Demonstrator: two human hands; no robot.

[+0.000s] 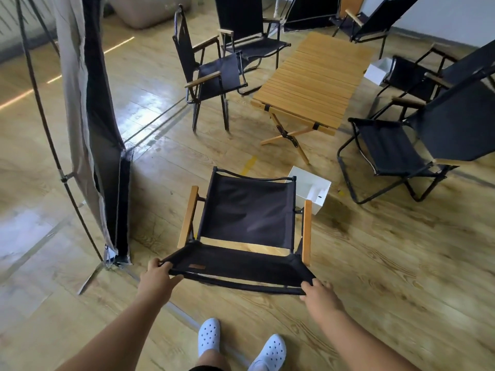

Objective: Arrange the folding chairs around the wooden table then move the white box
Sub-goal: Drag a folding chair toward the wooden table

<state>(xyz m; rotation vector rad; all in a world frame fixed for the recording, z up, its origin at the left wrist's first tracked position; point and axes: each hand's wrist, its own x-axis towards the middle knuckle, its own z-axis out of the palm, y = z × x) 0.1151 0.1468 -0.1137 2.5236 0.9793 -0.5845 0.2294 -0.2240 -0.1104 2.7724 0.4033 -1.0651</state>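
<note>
A black fabric folding chair (246, 212) with wooden armrests stands right in front of me, its seat facing the slatted wooden table (316, 81). My left hand (156, 274) grips the left end of the chair's top backrest edge, and my right hand (317, 290) grips the right end. An open white box (312, 190) sits on the floor just beyond the chair's right armrest, near the table's crossed legs. Several other black folding chairs stand around the table: two on its left (211, 70), two on its right (396, 145), one at the far end (375, 20).
A tall fabric screen on a thin metal stand (91, 124) rises at my left, its foot close to the chair. A second white box (379, 70) lies on the floor right of the table. A beige beanbag (150, 9) sits far back. My feet (241, 344) are below.
</note>
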